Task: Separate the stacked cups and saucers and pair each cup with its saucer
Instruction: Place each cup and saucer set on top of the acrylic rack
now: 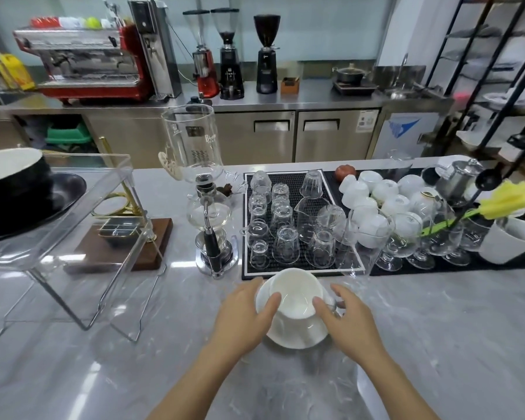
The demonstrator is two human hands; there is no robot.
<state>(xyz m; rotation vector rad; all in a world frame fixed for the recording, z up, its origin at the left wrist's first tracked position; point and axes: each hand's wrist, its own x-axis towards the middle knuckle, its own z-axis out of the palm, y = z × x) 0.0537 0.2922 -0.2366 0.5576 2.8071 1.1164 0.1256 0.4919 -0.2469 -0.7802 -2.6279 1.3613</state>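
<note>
Head view, looking down at a grey marbled worktop point(437, 344). One stack of white ceramic cups point(296, 294) stands upright, mouth up, on a stack of white round saucers point(294, 336) near the front centre; how many cups or saucers are nested I cannot tell. A handle seems to point right, behind the right thumb. Two hands: left hand point(244, 316) presses the cup's left wall, thumb at the rim; right hand point(347, 318) presses the right wall. Both clamp the cup between them, fingers curved, hands apart. Just behind lies one black rubber bar mat point(285, 177) with upturned clear glasses. Further right, a cluster of inverted white cups point(373, 204).
</note>
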